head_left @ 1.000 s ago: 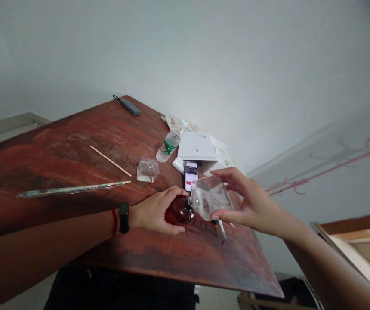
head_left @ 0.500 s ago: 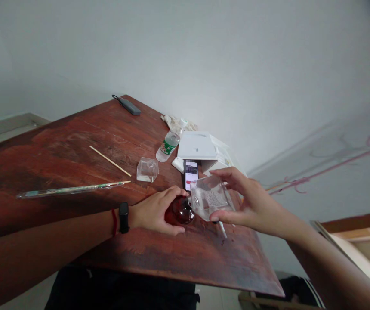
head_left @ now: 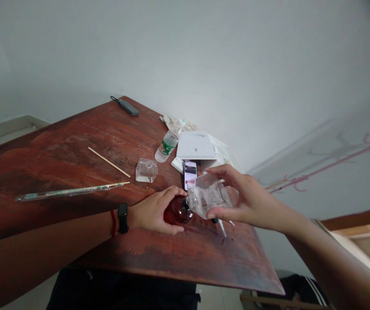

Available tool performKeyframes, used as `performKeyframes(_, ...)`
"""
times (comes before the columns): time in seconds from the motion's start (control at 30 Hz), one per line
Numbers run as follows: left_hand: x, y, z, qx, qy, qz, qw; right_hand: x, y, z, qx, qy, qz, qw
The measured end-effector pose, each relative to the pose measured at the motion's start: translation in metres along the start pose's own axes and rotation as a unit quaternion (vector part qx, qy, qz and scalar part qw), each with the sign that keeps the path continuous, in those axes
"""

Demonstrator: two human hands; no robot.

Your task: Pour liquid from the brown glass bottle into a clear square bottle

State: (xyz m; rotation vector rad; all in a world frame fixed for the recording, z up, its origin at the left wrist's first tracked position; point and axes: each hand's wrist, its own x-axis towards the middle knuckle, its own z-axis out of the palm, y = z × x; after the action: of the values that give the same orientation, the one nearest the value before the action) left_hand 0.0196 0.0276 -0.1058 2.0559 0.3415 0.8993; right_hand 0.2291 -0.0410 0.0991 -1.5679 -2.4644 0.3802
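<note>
My left hand (head_left: 157, 211) is wrapped round a dark amber bottle (head_left: 178, 211) that stands on the wooden table (head_left: 146, 254). In my right hand (head_left: 241, 193) is a clear square container (head_left: 206, 196), gripped by opposite sides between thumb and fingers. It is tilted to the left, with one corner at the mouth of the amber bottle. Droplets or bubbles cling to its inner wall. Under the right hand lie a thin white stick-like piece (head_left: 223, 228) and a small black object, both partly hidden.
A second clear container (head_left: 146, 171) stands left of a phone (head_left: 190, 172) with its screen lit. Behind are a plastic bottle (head_left: 167, 145) with a green label, a white box (head_left: 195, 144) and a cloth. Chopsticks (head_left: 109, 162), a wrapped pair (head_left: 72, 191) and a grey device (head_left: 128, 107) lie leftward.
The clear container has shifted slightly left and up, its corner closer over the bottle mouth. My left hand stays round the amber bottle. The whole view has shifted a little.
</note>
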Motion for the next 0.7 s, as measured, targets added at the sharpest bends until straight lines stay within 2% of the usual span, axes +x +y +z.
performKeyframes(0.7,-0.0007,-0.0020,0.0008,-0.001,0.010,0.011,1.000,0.0076,-0.0021,-0.0044,-0.022,-0.020,-0.005,1.000)
